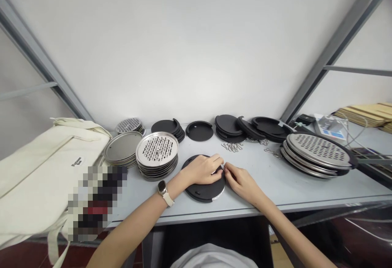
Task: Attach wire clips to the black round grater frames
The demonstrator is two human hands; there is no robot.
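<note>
A black round disc (200, 192) lies on the table in front of me, with a silvery rim showing along its lower right edge. My left hand (206, 169) rests over the top of this disc, its fingers curled closed near the right edge. Just right of it, my right hand (240, 179) pinches at the same edge, its fingertips almost touching the left ones. A thin shiny bit shows between the fingertips, too small to name. Behind the hands lies a small heap of bent wire clips (233, 147).
To the left stand stacks of metal grater discs (157, 150) and plain metal discs (122, 147), beside a cream bag (39, 170). More black discs (199, 131) line the wall. On the right are a stack of perforated discs (320, 149) and wooden boards (367, 115).
</note>
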